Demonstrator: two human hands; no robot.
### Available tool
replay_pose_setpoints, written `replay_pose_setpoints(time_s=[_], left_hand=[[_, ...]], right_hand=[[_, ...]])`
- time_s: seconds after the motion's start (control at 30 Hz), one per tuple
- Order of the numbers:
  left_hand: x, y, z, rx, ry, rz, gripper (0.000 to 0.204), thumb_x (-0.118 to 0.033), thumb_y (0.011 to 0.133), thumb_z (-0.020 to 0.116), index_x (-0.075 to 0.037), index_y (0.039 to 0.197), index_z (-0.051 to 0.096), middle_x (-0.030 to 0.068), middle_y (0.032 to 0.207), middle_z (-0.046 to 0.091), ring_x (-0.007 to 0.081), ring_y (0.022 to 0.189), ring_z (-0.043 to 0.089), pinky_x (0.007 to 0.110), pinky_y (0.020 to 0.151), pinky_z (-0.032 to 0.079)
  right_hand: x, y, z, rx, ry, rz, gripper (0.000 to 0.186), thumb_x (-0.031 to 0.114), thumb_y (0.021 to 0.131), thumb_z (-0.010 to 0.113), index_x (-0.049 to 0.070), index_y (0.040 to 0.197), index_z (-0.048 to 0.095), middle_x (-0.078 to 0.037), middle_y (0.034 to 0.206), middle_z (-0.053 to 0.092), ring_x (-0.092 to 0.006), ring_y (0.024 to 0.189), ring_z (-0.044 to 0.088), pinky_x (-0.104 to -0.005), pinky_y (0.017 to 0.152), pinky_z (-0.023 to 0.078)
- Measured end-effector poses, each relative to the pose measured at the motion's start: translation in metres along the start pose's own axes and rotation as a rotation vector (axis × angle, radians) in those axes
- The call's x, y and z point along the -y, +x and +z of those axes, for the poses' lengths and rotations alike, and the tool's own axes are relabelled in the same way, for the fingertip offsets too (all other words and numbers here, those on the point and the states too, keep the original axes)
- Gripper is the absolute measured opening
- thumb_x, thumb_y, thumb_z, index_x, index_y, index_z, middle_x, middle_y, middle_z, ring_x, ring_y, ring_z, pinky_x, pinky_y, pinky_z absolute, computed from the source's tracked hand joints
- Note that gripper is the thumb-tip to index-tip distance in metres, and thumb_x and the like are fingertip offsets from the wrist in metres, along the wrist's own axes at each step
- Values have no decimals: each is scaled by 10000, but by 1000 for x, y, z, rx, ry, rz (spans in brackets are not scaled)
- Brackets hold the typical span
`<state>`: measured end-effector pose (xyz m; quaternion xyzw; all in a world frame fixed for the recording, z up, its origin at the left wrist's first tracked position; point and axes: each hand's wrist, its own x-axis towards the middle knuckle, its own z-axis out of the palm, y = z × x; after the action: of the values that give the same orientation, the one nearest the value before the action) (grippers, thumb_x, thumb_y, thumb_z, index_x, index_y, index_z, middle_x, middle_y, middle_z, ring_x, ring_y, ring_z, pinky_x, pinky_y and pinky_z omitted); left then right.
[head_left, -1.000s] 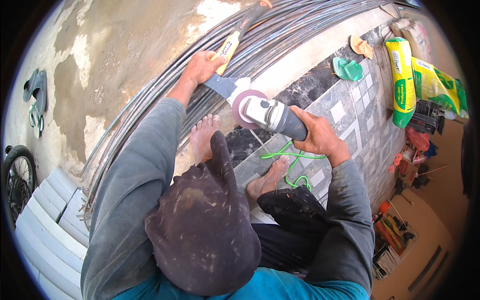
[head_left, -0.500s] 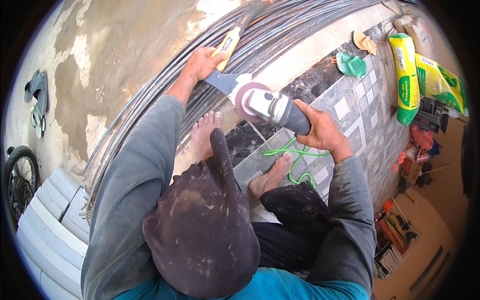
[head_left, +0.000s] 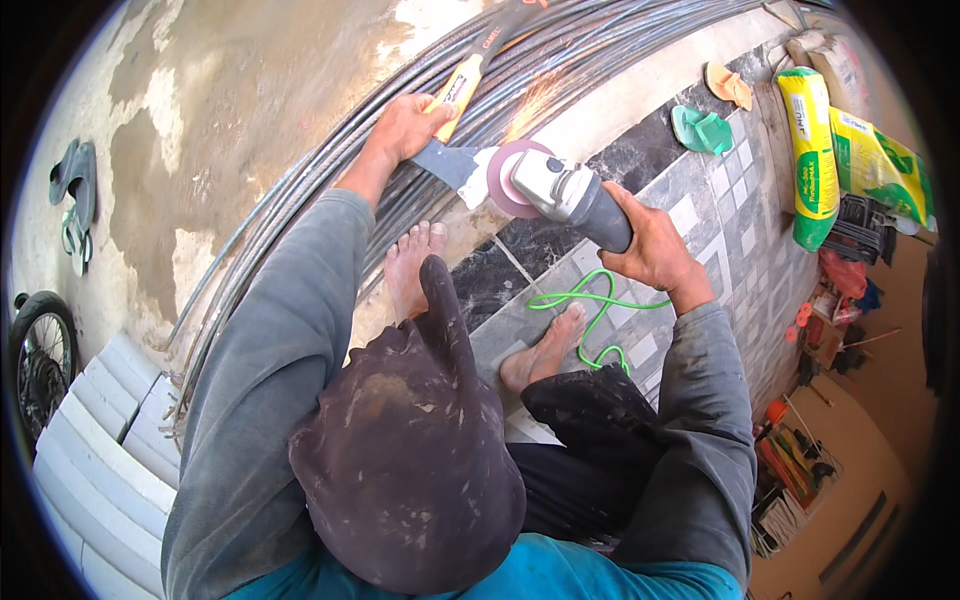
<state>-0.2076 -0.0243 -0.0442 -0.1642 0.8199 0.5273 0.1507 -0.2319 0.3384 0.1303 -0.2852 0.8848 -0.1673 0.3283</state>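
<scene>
My left hand (head_left: 403, 130) grips a hatchet (head_left: 460, 95) with a yellow and dark handle at the neck, beside its wide grey blade (head_left: 445, 165), whose edge is bright. My right hand (head_left: 650, 250) is closed around the dark body of an angle grinder (head_left: 585, 205). The grinder's pinkish disc (head_left: 515, 180) meets or nearly meets the blade's bright edge; the exact contact is hard to tell. Orange sparks (head_left: 530, 110) fly up beyond the disc. A bright green cord (head_left: 610, 300) loops below my right hand, by my bare right foot (head_left: 540, 350).
Long metal bars (head_left: 300, 195) curve behind my left foot (head_left: 405, 270). Pale blocks (head_left: 100, 450), a tyre (head_left: 40, 350) and sandals (head_left: 75, 200) lie left. At right are yellow-green sacks (head_left: 808, 160), green and orange pieces (head_left: 700, 130) on tiles, and assorted tools (head_left: 790, 460).
The grinder and my right hand have shifted right, with the disc a little higher than half a second ago. A larger spray of sparks now shows above the disc.
</scene>
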Motion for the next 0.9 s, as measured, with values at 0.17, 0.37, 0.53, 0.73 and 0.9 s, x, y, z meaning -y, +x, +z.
replay_pose_setpoints(time_s=[0.17,0.37,0.53,0.73,0.9], left_hand=[[0,-3,1,-7,-27,-22,544,-521,934,686,8,1035,761,138,790,728,191,704,647,382,698,501],[0,0,2,-10,-21,-17,544,-507,910,702,14,1048,772,190,828,746,245,747,695,406,744,524],[1,1,0,3,13,-20,544,-512,912,698,11,1044,772,186,833,747,249,745,692,407,739,522],[-2,-2,0,7,-30,-36,524,-512,920,701,0,1007,768,135,783,727,197,697,650,383,689,501],[0,0,0,18,-61,-60,529,-503,907,713,8,1034,775,160,824,746,225,732,683,387,723,521]], right_hand=[[7,-9,11,95,-70,-93,867,146,679,775,72,1491,481,-265,1183,697,-463,1025,703,-477,879,578],[3,0,2,-7,28,24,845,161,679,770,118,1476,493,-252,1103,712,-457,984,705,-497,866,578],[5,-7,12,90,-24,-73,885,153,675,786,63,1499,476,-278,1258,676,-454,1109,686,-466,939,568],[-3,0,1,3,21,60,877,161,680,791,58,1496,485,-286,1226,689,-461,1095,696,-473,931,570],[6,-6,9,78,-26,-43,863,162,674,786,64,1484,503,-287,1214,690,-460,1080,697,-468,926,572]])
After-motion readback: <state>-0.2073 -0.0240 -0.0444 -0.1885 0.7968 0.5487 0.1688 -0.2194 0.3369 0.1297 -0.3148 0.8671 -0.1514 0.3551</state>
